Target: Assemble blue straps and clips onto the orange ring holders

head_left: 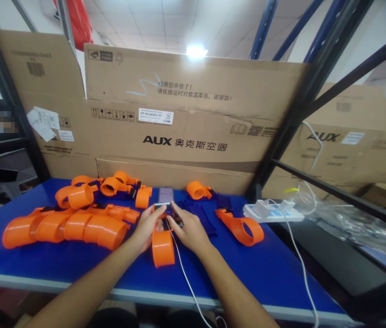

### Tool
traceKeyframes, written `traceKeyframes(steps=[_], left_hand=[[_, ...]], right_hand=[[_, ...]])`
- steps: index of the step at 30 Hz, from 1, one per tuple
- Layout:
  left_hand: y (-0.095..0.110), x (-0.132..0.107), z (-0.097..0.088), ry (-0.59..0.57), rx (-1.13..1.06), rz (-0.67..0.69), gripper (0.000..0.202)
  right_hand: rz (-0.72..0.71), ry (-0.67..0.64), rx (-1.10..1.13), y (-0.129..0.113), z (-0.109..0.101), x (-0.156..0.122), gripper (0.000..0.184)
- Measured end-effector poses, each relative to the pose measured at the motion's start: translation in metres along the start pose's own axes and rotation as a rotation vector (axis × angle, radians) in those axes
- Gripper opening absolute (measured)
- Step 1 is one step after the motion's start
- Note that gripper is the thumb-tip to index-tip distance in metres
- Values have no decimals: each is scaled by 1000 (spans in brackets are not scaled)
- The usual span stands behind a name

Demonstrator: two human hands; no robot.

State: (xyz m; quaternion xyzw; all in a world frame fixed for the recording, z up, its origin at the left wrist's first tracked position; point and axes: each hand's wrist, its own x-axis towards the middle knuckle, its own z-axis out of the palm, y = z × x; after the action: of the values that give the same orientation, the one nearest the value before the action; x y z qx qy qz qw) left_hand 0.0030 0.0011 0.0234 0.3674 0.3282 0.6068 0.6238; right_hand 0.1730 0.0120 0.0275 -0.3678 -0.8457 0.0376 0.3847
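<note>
My left hand [146, 228] is closed around the upper part of an orange plastic ring with a dark module [163, 248], near the middle of the table. The thumb lies along the dark module. My right hand [189, 228] is closed at the other side of the module. A thin white cable [180, 259] runs up to the right thumb and fingers; its end is hidden there. Just behind the hands lies a phone [166, 195] with its screen lit. Dark blue flat pieces [201, 217] lie beside my right hand.
Several orange rings [77, 226] line the left of the blue table [138, 278], with more behind. Single orange rings [244, 231] lie at right. A white power strip [273, 212] with plugs sits at the right edge. Cardboard [186, 123] and a dark metal frame [281, 109] stand behind.
</note>
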Motion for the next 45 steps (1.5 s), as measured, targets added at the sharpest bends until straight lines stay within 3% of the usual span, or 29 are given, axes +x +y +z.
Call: traceKeyframes(steps=[8,17,26,34,39,45], left_hand=[[1,2,-2,-33,-217,-222,44],[1,-2,3,-97,-230,-201,36],[-1,-1,-2,-130,-127,-169,36],[-1,1,-4,-92,-92,-139,37],[3,-1,-2,22,-88,-78,43],[-1,0,-3,33,96,26,43]], right_hand=[[-105,51,-114,0,4,-2,47],[-185,117,-323,2,10,-5,50],[-224,114,-337,4,15,-7,51],[-207,134,-244,3,14,-6,51],[-150,133,-49,1,2,-1,43],[-50,123,165,-4,-5,0,43]])
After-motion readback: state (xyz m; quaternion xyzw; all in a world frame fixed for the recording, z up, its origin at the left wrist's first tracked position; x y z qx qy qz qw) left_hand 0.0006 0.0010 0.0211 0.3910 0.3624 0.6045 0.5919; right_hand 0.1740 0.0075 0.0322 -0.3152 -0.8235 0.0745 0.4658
